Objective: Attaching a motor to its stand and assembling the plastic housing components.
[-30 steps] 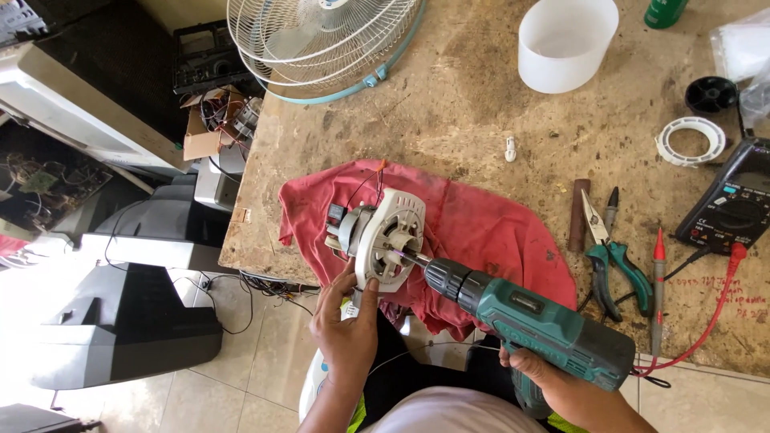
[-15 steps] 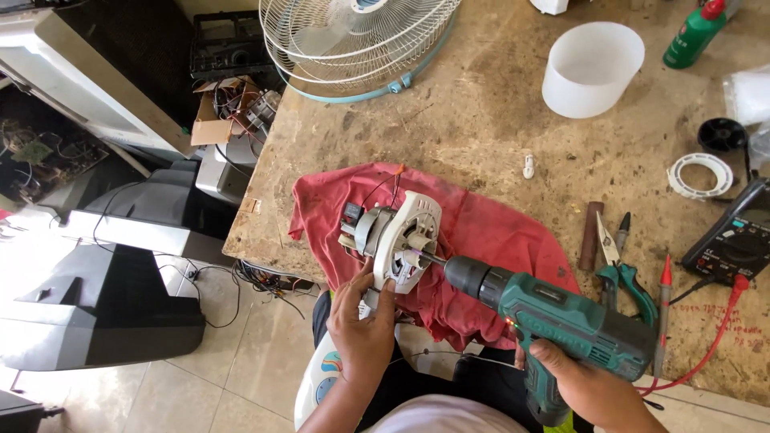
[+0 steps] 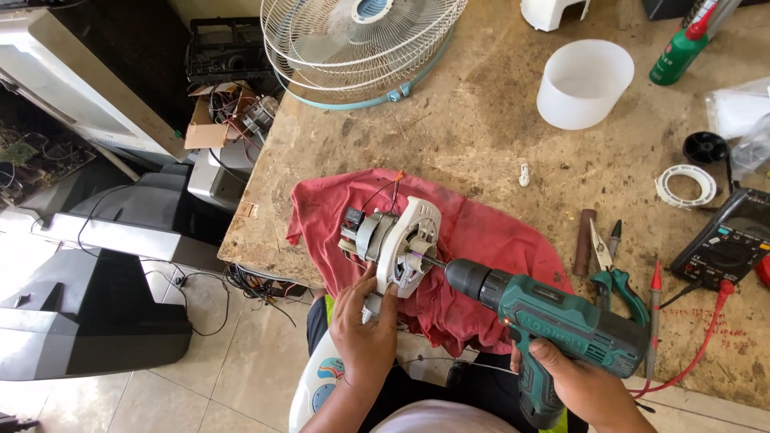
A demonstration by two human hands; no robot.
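Note:
A fan motor (image 3: 395, 239) with a white round housing stands on edge on a red cloth (image 3: 481, 240) on the workbench. My left hand (image 3: 365, 333) grips the lower edge of the housing. My right hand (image 3: 589, 389) holds the grip of a green and black cordless drill (image 3: 553, 321). The drill's bit touches the white face of the motor housing. Thin wires rise from the back of the motor.
A fan guard (image 3: 353, 44) lies at the bench's far left, a white plastic tub (image 3: 584, 82) behind the cloth. Pliers (image 3: 613, 269), a multimeter (image 3: 730, 240) with red leads, a white ring (image 3: 686, 184) and a green bottle (image 3: 682, 50) sit to the right. Old electronics crowd the floor at left.
The view has shifted so the bench sits lower and more to the right. Both hands, the motor and the drill keep the same hold and contact.

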